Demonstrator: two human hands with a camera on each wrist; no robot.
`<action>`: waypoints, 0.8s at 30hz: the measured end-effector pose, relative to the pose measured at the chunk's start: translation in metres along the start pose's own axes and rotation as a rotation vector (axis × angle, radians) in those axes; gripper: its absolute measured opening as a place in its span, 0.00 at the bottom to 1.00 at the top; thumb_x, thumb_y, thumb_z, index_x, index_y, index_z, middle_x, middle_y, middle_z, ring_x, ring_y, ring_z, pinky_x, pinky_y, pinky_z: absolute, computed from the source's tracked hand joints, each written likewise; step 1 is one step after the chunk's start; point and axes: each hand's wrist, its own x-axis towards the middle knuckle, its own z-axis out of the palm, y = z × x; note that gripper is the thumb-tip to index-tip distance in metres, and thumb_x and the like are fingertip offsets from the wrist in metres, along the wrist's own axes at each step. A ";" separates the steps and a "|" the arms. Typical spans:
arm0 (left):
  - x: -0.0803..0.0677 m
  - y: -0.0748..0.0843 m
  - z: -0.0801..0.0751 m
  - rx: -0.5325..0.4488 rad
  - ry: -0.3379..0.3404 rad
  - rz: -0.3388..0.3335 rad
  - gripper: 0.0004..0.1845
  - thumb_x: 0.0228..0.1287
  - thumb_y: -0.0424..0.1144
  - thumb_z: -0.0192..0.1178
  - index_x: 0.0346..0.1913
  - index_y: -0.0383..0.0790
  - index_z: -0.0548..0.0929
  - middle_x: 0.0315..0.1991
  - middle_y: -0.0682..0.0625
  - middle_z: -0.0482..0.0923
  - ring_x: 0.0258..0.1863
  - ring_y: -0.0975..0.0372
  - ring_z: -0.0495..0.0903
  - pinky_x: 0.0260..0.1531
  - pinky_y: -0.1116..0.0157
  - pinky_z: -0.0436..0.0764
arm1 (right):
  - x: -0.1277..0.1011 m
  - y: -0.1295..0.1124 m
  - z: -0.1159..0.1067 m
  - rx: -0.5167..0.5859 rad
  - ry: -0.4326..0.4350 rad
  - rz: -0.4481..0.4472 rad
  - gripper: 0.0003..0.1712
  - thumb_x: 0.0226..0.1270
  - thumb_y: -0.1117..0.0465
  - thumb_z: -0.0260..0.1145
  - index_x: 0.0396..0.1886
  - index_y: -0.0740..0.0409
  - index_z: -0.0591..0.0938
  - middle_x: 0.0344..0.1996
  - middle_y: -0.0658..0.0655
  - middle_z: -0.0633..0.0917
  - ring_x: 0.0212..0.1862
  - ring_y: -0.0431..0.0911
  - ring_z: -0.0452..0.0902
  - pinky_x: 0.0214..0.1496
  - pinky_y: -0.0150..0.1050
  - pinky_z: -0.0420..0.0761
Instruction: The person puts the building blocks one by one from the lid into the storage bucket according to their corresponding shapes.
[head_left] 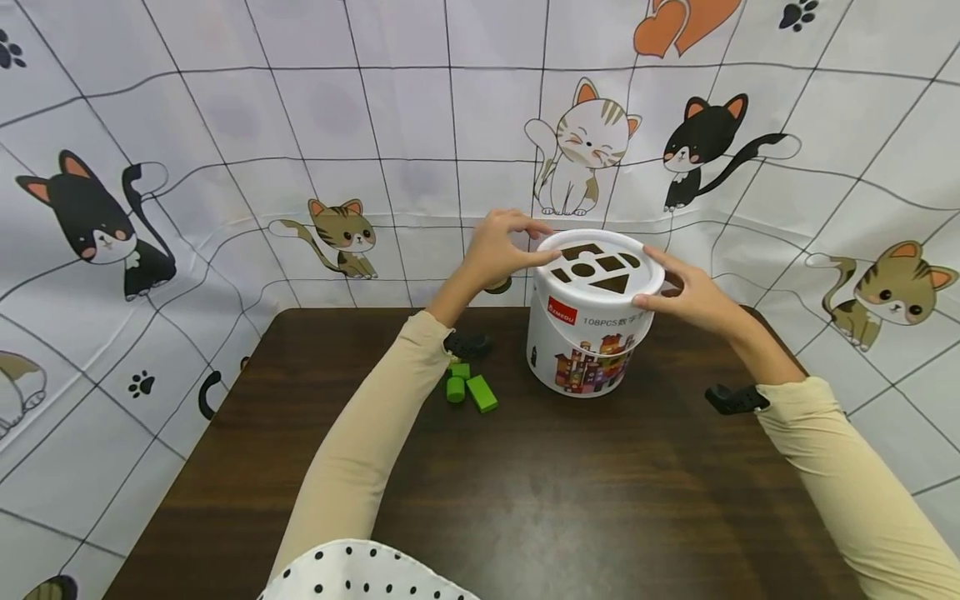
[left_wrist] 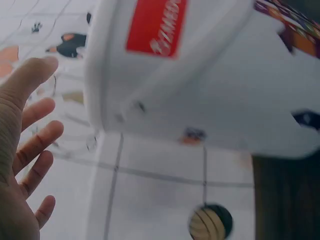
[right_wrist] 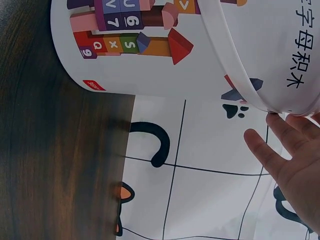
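Observation:
A white bucket (head_left: 581, 346) with printed coloured blocks stands upright on the dark wooden table (head_left: 480, 500). Its white lid (head_left: 600, 267) has several shape cut-outs. My left hand (head_left: 504, 247) reaches the lid's left rim with straight fingers. In the left wrist view that hand (left_wrist: 22, 160) is spread beside the bucket (left_wrist: 200, 75). My right hand (head_left: 690, 293) rests flat fingers on the lid's right rim. In the right wrist view its fingertips (right_wrist: 272, 122) touch the rim from below, next to the bucket (right_wrist: 165, 55). Neither hand grips anything.
Three green blocks (head_left: 468, 387) lie on the table left of the bucket. A small round object (left_wrist: 210, 222) sits at the table's back edge, under my left hand. A cat-print cloth (head_left: 225, 167) hangs around the table on all far sides.

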 end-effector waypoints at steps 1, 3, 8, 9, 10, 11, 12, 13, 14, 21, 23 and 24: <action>-0.005 -0.005 -0.002 -0.002 0.015 -0.002 0.22 0.56 0.53 0.75 0.51 0.46 0.90 0.43 0.48 0.86 0.53 0.55 0.77 0.57 0.53 0.71 | 0.000 0.000 0.000 0.003 -0.001 0.003 0.54 0.66 0.57 0.73 0.84 0.46 0.51 0.76 0.66 0.66 0.60 0.45 0.79 0.51 0.21 0.77; -0.016 -0.016 -0.004 -0.003 0.036 -0.014 0.19 0.57 0.50 0.75 0.49 0.45 0.91 0.42 0.47 0.87 0.52 0.54 0.77 0.57 0.53 0.71 | 0.000 -0.001 0.000 0.004 -0.001 0.004 0.54 0.66 0.57 0.73 0.84 0.46 0.51 0.77 0.66 0.65 0.60 0.45 0.78 0.51 0.20 0.77; -0.048 -0.047 -0.004 0.002 0.044 -0.054 0.16 0.58 0.46 0.75 0.46 0.43 0.92 0.42 0.45 0.87 0.51 0.51 0.79 0.57 0.49 0.72 | 0.000 0.000 0.000 -0.010 0.000 0.004 0.54 0.66 0.56 0.73 0.84 0.45 0.51 0.77 0.66 0.65 0.66 0.55 0.75 0.51 0.18 0.75; -0.056 -0.054 -0.003 0.005 0.041 -0.067 0.16 0.58 0.46 0.75 0.46 0.42 0.91 0.42 0.44 0.87 0.50 0.50 0.79 0.57 0.49 0.72 | 0.001 0.000 0.001 -0.015 0.000 0.004 0.54 0.66 0.56 0.73 0.84 0.45 0.51 0.77 0.66 0.65 0.67 0.57 0.74 0.51 0.18 0.74; -0.062 -0.060 -0.003 0.011 0.039 -0.080 0.16 0.58 0.46 0.75 0.46 0.42 0.91 0.41 0.44 0.87 0.50 0.50 0.79 0.56 0.49 0.73 | 0.000 0.000 0.000 -0.019 0.001 0.003 0.54 0.66 0.56 0.73 0.84 0.45 0.51 0.77 0.66 0.65 0.68 0.58 0.73 0.51 0.18 0.74; -0.068 -0.066 -0.002 0.014 0.036 -0.099 0.16 0.57 0.46 0.75 0.46 0.43 0.92 0.41 0.45 0.87 0.49 0.51 0.79 0.56 0.50 0.73 | 0.000 0.001 0.000 -0.021 0.002 0.004 0.54 0.66 0.56 0.73 0.84 0.45 0.51 0.77 0.66 0.66 0.68 0.59 0.73 0.51 0.18 0.74; -0.075 -0.073 -0.002 0.013 0.031 -0.120 0.16 0.57 0.47 0.75 0.46 0.43 0.92 0.41 0.45 0.87 0.50 0.51 0.78 0.55 0.51 0.73 | 0.000 0.001 0.000 -0.025 0.004 0.003 0.54 0.66 0.56 0.73 0.84 0.45 0.51 0.76 0.66 0.66 0.68 0.58 0.73 0.51 0.18 0.74; -0.082 -0.079 -0.001 0.018 0.027 -0.136 0.17 0.57 0.48 0.75 0.46 0.44 0.92 0.41 0.46 0.87 0.49 0.52 0.78 0.54 0.51 0.74 | 0.000 0.002 0.000 -0.027 0.003 0.002 0.54 0.66 0.56 0.73 0.84 0.45 0.51 0.76 0.66 0.66 0.68 0.57 0.74 0.51 0.18 0.74; -0.089 -0.085 -0.001 0.016 0.020 -0.148 0.17 0.57 0.48 0.75 0.46 0.44 0.92 0.40 0.46 0.87 0.49 0.52 0.78 0.54 0.51 0.75 | 0.000 0.002 0.000 -0.029 0.003 0.002 0.54 0.66 0.56 0.73 0.84 0.45 0.51 0.76 0.66 0.66 0.66 0.55 0.75 0.51 0.18 0.74; -0.131 -0.116 0.001 0.123 -0.057 -0.252 0.21 0.57 0.55 0.74 0.48 0.48 0.91 0.47 0.49 0.86 0.56 0.51 0.76 0.60 0.43 0.67 | -0.001 0.003 -0.001 -0.027 0.003 0.005 0.54 0.66 0.56 0.73 0.84 0.44 0.51 0.76 0.66 0.67 0.53 0.29 0.76 0.50 0.19 0.75; -0.140 -0.119 0.001 0.161 -0.082 -0.287 0.22 0.57 0.57 0.74 0.49 0.48 0.90 0.49 0.49 0.86 0.58 0.49 0.75 0.62 0.40 0.65 | 0.000 0.003 -0.001 -0.024 0.003 0.004 0.54 0.66 0.57 0.73 0.84 0.45 0.51 0.76 0.67 0.67 0.52 0.26 0.76 0.50 0.19 0.75; -0.144 -0.121 0.001 0.176 -0.090 -0.300 0.23 0.56 0.57 0.74 0.50 0.47 0.90 0.50 0.49 0.85 0.58 0.48 0.75 0.62 0.40 0.64 | 0.000 0.002 -0.001 -0.023 0.003 0.003 0.54 0.66 0.57 0.73 0.84 0.45 0.51 0.75 0.67 0.67 0.51 0.26 0.76 0.50 0.19 0.75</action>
